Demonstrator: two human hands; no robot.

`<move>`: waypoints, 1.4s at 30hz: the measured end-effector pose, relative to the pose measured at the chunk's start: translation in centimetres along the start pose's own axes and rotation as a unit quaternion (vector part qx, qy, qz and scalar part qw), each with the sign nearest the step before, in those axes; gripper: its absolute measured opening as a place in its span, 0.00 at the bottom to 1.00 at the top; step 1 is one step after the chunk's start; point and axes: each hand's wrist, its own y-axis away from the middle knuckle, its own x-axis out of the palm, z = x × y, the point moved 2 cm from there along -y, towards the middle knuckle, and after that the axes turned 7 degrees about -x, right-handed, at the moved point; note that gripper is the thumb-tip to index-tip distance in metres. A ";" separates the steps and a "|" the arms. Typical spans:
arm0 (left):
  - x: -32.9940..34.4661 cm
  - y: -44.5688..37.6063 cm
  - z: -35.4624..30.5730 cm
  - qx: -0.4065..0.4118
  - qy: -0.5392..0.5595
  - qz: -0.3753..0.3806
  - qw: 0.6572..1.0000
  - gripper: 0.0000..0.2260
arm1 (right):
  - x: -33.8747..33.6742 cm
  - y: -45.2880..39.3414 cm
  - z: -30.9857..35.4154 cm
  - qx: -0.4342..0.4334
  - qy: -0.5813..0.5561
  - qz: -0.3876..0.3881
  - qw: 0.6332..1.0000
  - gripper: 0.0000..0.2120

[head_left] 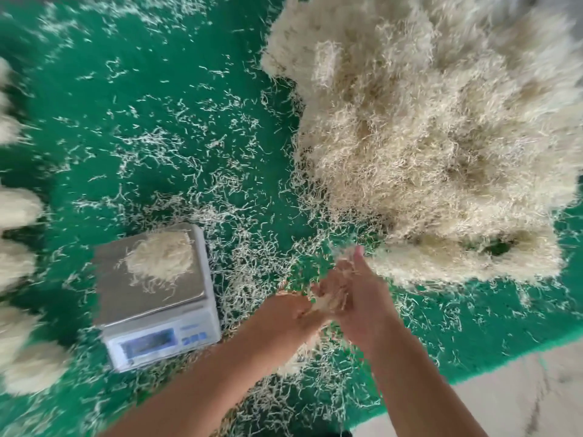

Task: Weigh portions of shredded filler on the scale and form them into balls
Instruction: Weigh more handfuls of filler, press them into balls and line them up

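Both hands meet low in the middle of the view, the left hand and the right hand pressed toward each other with a small wad of pale shredded filler caught between them; motion blur hides the fingers, so I cannot tell whether either grip is clenched round the wad or only pressing it with flat fingers. Loose pale strands litter the green mat under and around the hands. Just left of the left forearm sits a small white digital scale with a steel platform, and a weighed clump of filler lies on the far part of that platform; the display is too blurred to read. Up and to the right of the hands rises a large heap of cream shredded filler, its near edge close to the right hand. Along the left edge of the mat lies a row of rounded filler balls. A pale floor shows at bottom right.
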 end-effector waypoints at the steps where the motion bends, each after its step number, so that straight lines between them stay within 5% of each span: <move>1: -0.9 1.5 0.6 0.002 -0.005 -0.024 1.000 0.24 | 0.6 -0.3 0.1 -0.008 -0.008 -0.058 0.998 0.21; 4: -4.0 5.6 1.9 0.018 -0.014 -0.061 0.998 0.19 | 1.6 -1.0 2.0 -0.063 -0.004 -0.125 0.990 0.13; 7: -6.8 9.9 2.8 0.032 0.027 -0.100 0.994 0.13 | 0.3 -1.3 4.4 -0.163 0.233 -0.170 0.943 0.16; 8: -7.5 11.4 3.0 0.045 0.041 -0.114 0.992 0.12 | -0.4 -1.1 4.6 -0.169 0.369 -0.172 0.898 0.20; 10: -8.7 14.3 3.3 0.057 0.074 -0.129 0.987 0.08 | -1.4 0.2 3.6 -0.074 0.665 -0.133 0.731 0.31; 12: -9.4 16.8 3.1 0.078 0.092 -0.127 0.985 0.08 | -1.4 2.7 2.0 -0.001 0.817 -0.076 0.571 0.38; 13: -9.5 17.7 3.0 0.089 0.111 -0.127 0.982 0.08 | -0.6 4.1 1.2 -0.034 0.828 -0.072 0.555 0.40; 14: -9.6 18.3 2.7 0.093 0.145 -0.128 0.977 0.07 | 0.6 5.7 0.4 -0.098 0.801 -0.073 0.587 0.43; 16: -10.0 18.5 2.3 0.075 0.235 -0.154 0.957 0.09 | 4.4 10.1 -2.4 -0.244 0.606 0.007 0.757 0.45; 17: -10.1 18.3 2.3 0.071 0.279 -0.169 0.943 0.09 | 6.6 12.3 -4.7 -0.250 0.469 0.098 0.842 0.42; 18: -10.0 18.0 2.1 0.078 0.305 -0.186 0.931 0.08 | 8.6 14.3 -7.2 -0.206 0.327 0.188 0.903 0.38; 20: -9.3 17.3 1.9 0.106 0.269 -0.224 0.931 0.08 | 11.4 16.9 -11.2 -0.051 0.051 0.316 0.946 0.36; 22: -7.7 16.3 2.5 0.102 0.097 -0.274 0.952 0.12 | 12.2 17.3 -13.0 0.054 -0.077 0.272 0.958 0.35; 24: -5.8 15.3 3.0 0.069 -0.109 -0.310 0.942 0.15 | 11.6 16.5 -13.3 0.085 -0.074 0.227 0.967 0.32; 29: -3.1 13.9 2.7 0.013 -0.276 -0.339 0.899 0.12 | 9.3 13.8 -12.3 0.093 -0.022 0.117 0.988 0.24; 35: -1.0 13.7 1.9 0.101 -0.242 -0.231 0.937 0.46 | 7.3 10.4 -8.5 -0.043 0.147 -0.027 0.988 0.21; 37: -1.0 14.4 3.0 0.126 -0.206 -0.215 0.946 0.40 | 6.8 8.6 -6.4 -0.107 0.223 -0.071 0.966 0.19; 39: -2.0 14.9 4.9 0.108 -0.137 -0.219 0.960 0.24 | 6.9 7.7 -4.8 -0.141 0.263 -0.067 0.952 0.17; 42: -5.6 14.6 7.6 -0.009 0.046 -0.212 0.976 0.14 | 9.1 7.1 -3.7 -0.267 0.470 0.026 0.841 0.12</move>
